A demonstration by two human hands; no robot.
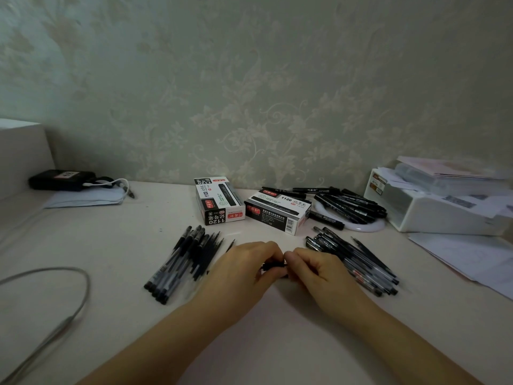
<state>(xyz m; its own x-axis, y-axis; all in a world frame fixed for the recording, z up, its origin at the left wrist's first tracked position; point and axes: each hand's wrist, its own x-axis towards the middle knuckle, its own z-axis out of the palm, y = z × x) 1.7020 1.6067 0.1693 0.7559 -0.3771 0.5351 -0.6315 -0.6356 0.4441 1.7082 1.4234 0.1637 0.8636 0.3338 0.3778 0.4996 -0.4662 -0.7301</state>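
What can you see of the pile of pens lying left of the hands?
The pile of pens is a loose bunch of slim pens with clear-looking plastic barrels, dark insides and black ends. They lie flat, side by side, on the pale table, slanting away towards the wall. Blur hides their number. The left hand is close beside them; whether it touches them cannot be told.

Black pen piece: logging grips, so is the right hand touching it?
Touching. The head view shows the right hand pinching one end of the black pen piece, the left hand pinching the other.
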